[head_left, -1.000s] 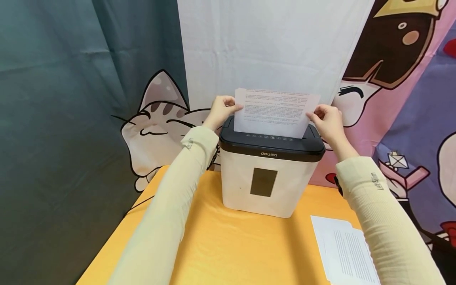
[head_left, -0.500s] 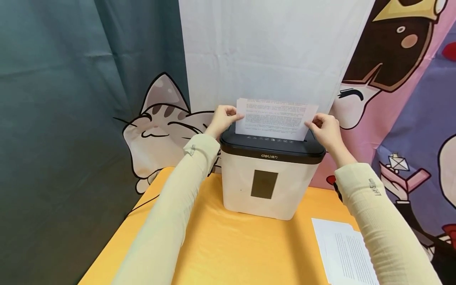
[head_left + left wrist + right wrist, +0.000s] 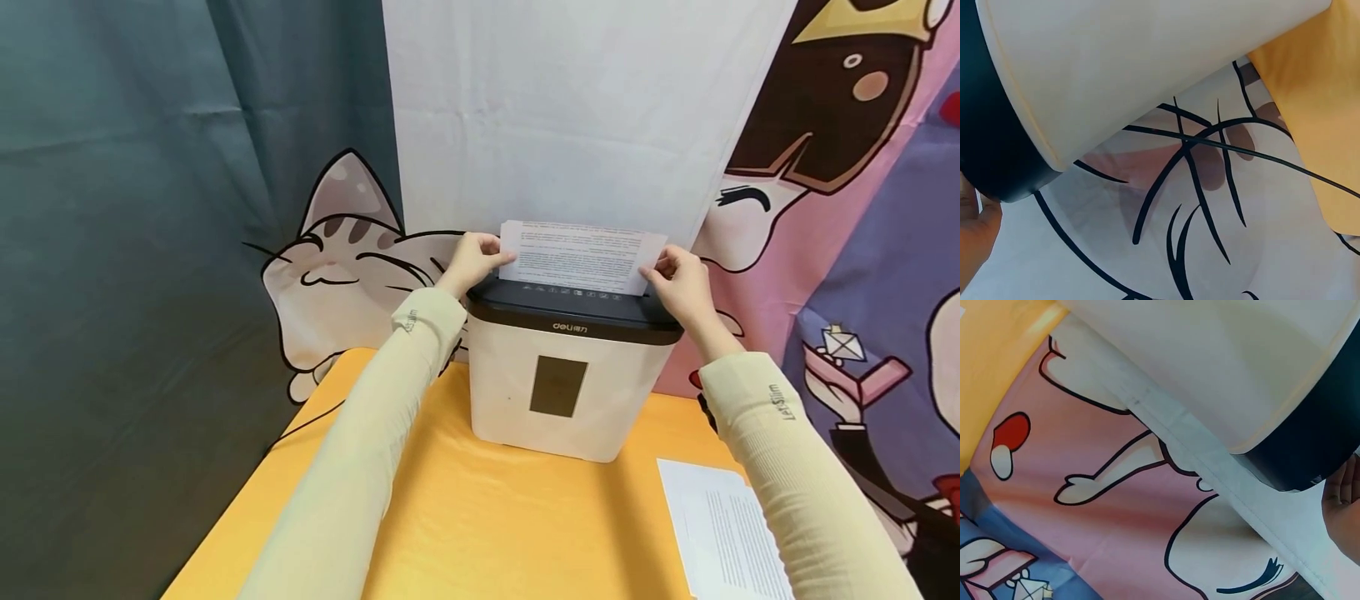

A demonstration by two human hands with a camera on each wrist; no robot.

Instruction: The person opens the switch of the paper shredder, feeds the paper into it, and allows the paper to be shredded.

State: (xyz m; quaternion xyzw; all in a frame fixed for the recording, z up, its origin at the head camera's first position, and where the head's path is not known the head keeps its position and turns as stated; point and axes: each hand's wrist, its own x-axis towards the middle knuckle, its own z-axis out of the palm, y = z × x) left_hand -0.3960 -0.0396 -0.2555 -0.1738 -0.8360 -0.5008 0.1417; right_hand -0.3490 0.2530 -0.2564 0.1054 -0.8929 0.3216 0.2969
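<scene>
A printed sheet of paper (image 3: pixel 581 257) stands upright in the slot on top of a paper shredder (image 3: pixel 495 375), its lower part hidden inside. My left hand (image 3: pixel 474 260) pinches the sheet's left edge between thumb and fingers, just above the black lid. On the other side my right hand (image 3: pixel 684 285) pinches the right edge, close to the lid too. Each wrist view catches only part of a hand beside the dark lid: the left hand (image 3: pixel 975 228) at lower left, the right hand (image 3: pixel 1344 509) at the right border. The paper is out of sight in both.
More printed sheets (image 3: pixel 723 529) lie on the yellow tabletop (image 3: pixel 517 525) at right, partly under the right sleeve. A thin black cord (image 3: pixel 307 425) runs off the table's left edge. Cartoon-printed curtains (image 3: pixel 622 100) hang close behind the shredder.
The sheet has sunk lower into the slot, so less of it shows above the lid. Both hands have come down with it, still pinching its edges.
</scene>
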